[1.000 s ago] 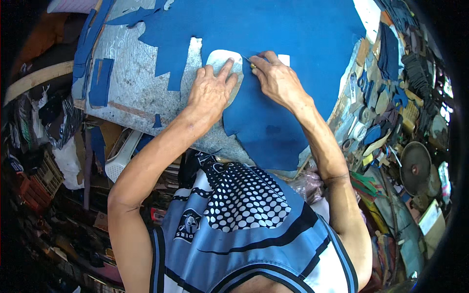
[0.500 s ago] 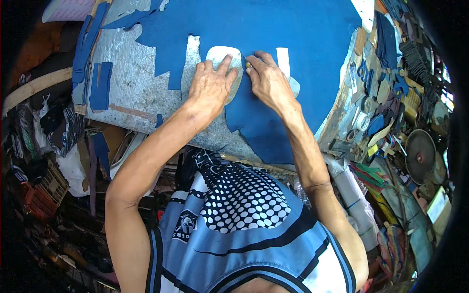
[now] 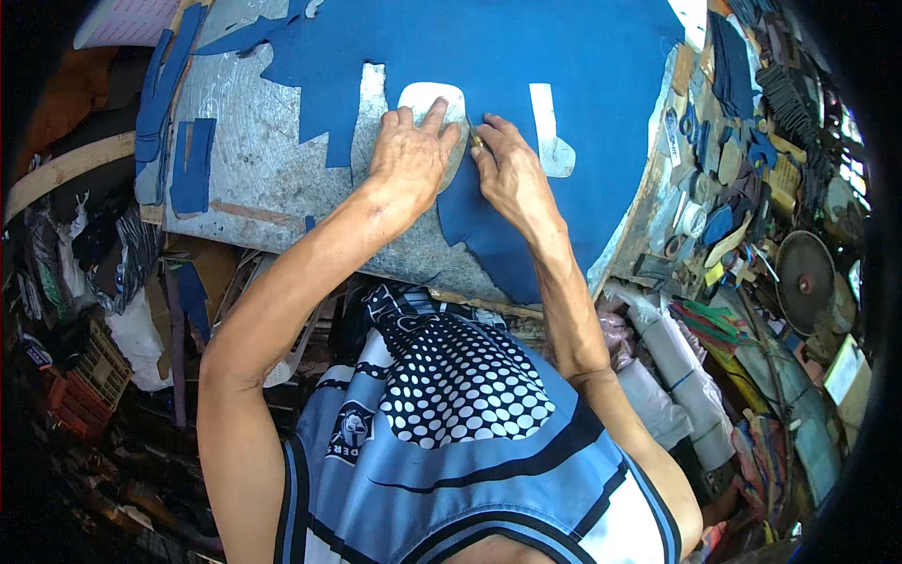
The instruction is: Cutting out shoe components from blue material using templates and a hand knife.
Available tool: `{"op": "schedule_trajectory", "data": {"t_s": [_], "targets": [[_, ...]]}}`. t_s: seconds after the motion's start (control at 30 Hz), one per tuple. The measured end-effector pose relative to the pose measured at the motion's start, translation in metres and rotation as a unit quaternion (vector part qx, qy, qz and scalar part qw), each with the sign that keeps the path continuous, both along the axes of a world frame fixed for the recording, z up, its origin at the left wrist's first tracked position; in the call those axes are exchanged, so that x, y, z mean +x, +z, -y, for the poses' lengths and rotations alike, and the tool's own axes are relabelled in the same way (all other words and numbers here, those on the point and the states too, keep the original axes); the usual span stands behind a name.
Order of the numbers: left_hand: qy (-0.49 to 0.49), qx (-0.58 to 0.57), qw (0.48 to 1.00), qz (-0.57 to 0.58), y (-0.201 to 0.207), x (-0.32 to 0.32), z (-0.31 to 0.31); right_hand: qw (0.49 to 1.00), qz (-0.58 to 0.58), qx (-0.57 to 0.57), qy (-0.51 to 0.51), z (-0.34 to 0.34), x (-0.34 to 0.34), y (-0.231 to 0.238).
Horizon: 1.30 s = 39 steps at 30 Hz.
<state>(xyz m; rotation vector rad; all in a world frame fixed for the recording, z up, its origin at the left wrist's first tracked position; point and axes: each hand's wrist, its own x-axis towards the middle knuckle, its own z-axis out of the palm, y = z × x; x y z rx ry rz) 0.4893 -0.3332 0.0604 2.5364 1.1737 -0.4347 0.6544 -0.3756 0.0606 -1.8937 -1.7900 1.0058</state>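
My left hand (image 3: 412, 150) lies with fingers spread, pressing a pale, rounded flat template (image 3: 432, 95) onto a large blue sheet (image 3: 601, 85). Just right of that template, my right hand (image 3: 512, 164) is closed round a small knife (image 3: 476, 140). Its thin blade sits against the template's right edge; most of the handle is hidden in my fingers. A second pale template (image 3: 545, 117), long with a rounded foot, rests on the sheet to the right of my right hand.
The sheet lies on a worn grey metal tabletop (image 3: 249, 122), where blue offcuts (image 3: 193, 164) lie at left. Scissors (image 3: 689, 120), tape rolls (image 3: 691, 221) and scraps crowd the right edge. A round fan (image 3: 805, 282) and plastic-wrapped rolls (image 3: 681, 362) stand beyond.
My right hand and the knife have drawn slightly toward me along the template's right edge, uncovering the second template's foot. My left hand stays pressed on the first template.
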Motion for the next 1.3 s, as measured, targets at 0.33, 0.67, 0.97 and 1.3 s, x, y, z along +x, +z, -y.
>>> {"op": "schedule_trajectory", "data": {"t_s": [0.33,0.67,0.97,1.3], "targets": [[0.018,0.010,1.000,0.004,-0.003,-0.001,0.002,0.994,0.055,-0.027,0.086,-0.004,0.025,0.007],[0.061,0.011,0.995,0.078,-0.010,-0.017,0.018,0.993,0.041,-0.020,0.110,-0.002,0.036,-0.001],[0.205,0.082,0.958,0.185,-0.037,-0.039,0.075,0.955,-0.190,-0.171,-0.149,0.005,0.034,0.004],[0.492,-0.094,0.759,0.416,-0.091,-0.012,0.021,0.866,-0.376,-0.063,-0.324,0.046,0.034,-0.086]]}}
